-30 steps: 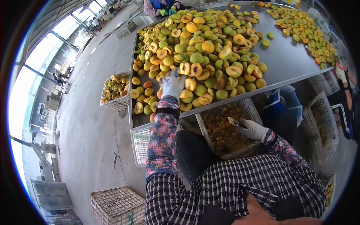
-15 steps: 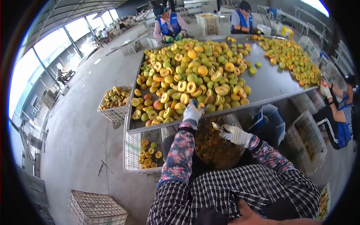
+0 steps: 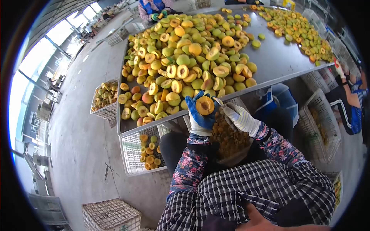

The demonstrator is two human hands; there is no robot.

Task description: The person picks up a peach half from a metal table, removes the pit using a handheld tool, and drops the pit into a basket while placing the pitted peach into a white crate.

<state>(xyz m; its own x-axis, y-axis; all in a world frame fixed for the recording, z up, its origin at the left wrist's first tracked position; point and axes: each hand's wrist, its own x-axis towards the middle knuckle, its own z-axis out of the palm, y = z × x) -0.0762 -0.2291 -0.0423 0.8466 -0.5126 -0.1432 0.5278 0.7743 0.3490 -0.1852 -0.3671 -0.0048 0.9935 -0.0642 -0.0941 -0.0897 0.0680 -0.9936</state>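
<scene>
Cupping one half [image 3: 205, 106] in bent fingers, the left hand [image 3: 200, 118] is partly closed, palm side up, just past the near edge of the counter [image 3: 273, 57]. The cut face is up, and its middle shows a brown hollow; whether any stone or bits remain in there, I cannot tell. The right hand [image 3: 243, 120] is closed around a small tool [image 3: 218, 101], its tip right beside the half; contact between them is unclear. Work on this piece looks under way, neither fresh nor finished.

Beyond the hands, a big heap [image 3: 189, 54] of halves covers much of the counter, many with hollows showing, with a smaller heap [image 3: 296, 34] at the far right. Below the near left corner, a white crate [image 3: 130, 154] holds a modest number of halves, so little seems gathered there against the big heap. Brown scraps [image 3: 227, 135] lie thick beneath the two hands, which suggests plenty has already been worked through. How much of the big heap has been dealt with, I cannot judge.
</scene>
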